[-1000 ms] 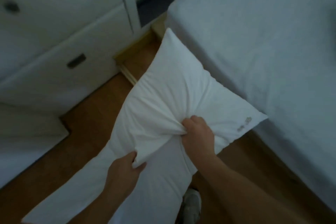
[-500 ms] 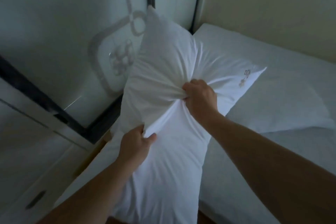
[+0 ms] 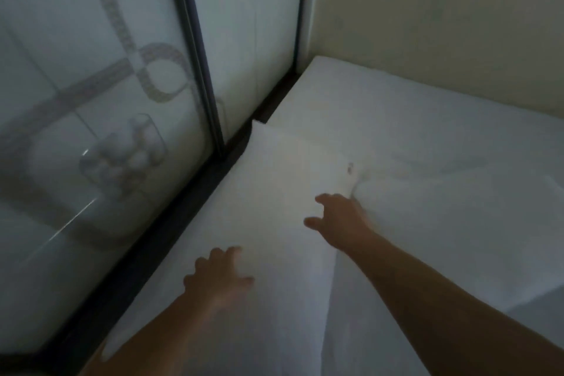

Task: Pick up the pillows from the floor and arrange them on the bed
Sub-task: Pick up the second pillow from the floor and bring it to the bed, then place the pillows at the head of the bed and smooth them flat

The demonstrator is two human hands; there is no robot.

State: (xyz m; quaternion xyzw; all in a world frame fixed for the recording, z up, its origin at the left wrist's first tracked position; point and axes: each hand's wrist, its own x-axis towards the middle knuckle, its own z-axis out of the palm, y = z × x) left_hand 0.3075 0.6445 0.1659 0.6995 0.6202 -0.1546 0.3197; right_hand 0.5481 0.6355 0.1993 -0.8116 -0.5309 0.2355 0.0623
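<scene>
Motion blur smears the left hand (image 3: 218, 276); the pillow (image 3: 274, 207) runs off the bottom edge, its small mark unreadable.

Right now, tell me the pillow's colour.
Plain white pillow, with a small dark mark; head view.

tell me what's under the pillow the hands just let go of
The pillow lies on the bed along the edge beside the glass doors. Its right edge sits against a second pillow. The sheet directly beneath is covered, so nothing there can be seen.
</scene>
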